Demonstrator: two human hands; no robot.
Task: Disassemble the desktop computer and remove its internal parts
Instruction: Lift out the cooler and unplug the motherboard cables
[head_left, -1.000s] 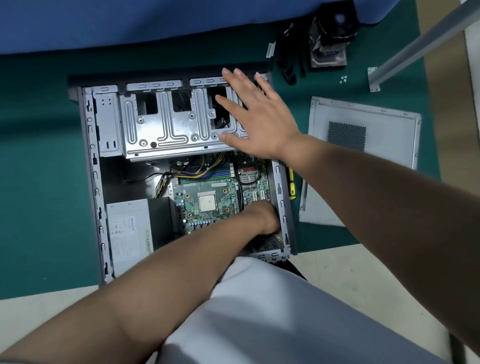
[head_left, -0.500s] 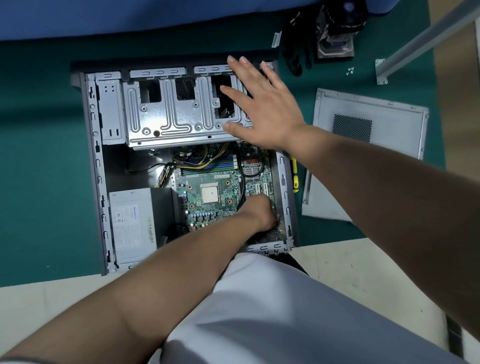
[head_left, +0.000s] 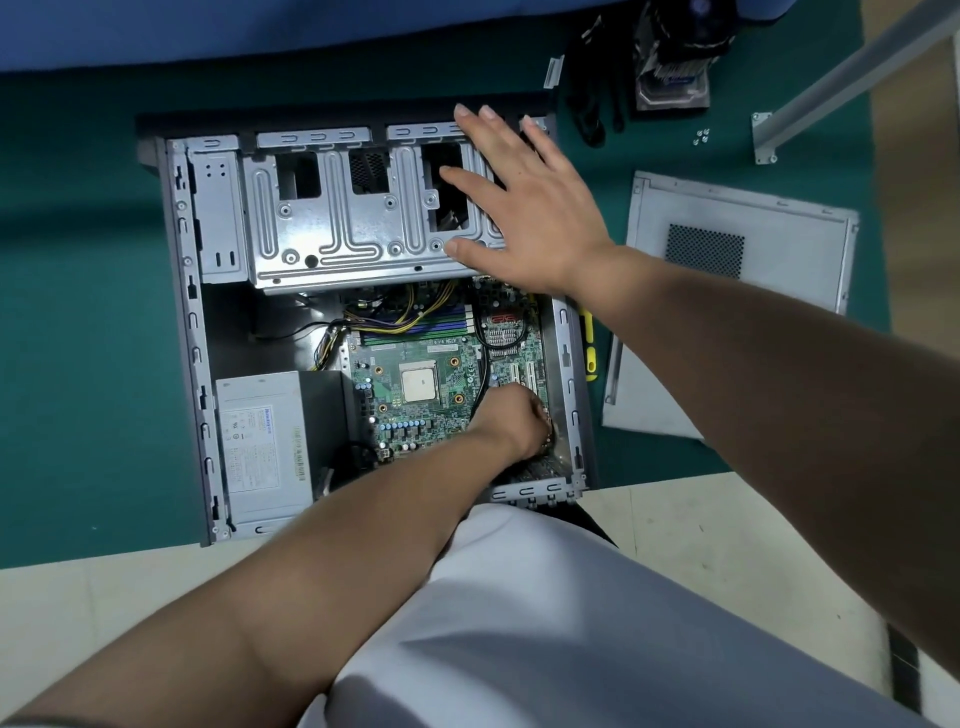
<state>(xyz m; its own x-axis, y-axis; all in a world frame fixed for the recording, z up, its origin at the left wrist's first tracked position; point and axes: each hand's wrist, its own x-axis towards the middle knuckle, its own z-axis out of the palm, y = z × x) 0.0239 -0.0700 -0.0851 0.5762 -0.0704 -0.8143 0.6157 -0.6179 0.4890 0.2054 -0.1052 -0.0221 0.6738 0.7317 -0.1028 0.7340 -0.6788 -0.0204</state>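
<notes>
An open grey computer case (head_left: 189, 332) lies on its side on the green mat. Inside sit a green motherboard (head_left: 415, 410) with a bare CPU (head_left: 418, 385) and a silver power supply (head_left: 260, 441) at the lower left. My right hand (head_left: 524, 208) rests flat with straight fingers on the metal drive cage (head_left: 332, 228) at the top right of the case. My left hand (head_left: 511, 421) reaches into the lower right corner of the motherboard with curled fingers; what they grip is hidden.
The removed side panel (head_left: 737, 291) lies right of the case, over a yellow-handled screwdriver (head_left: 589, 343). A cooler fan and drive (head_left: 675, 57), black cables and loose screws (head_left: 701, 136) lie at the top right. A metal table leg (head_left: 852, 67) crosses there. My white-clad knee fills the bottom.
The view has shifted slightly, so the case sits a little higher in the frame. Both hands stay in the same places on the drive cage and motherboard corner.
</notes>
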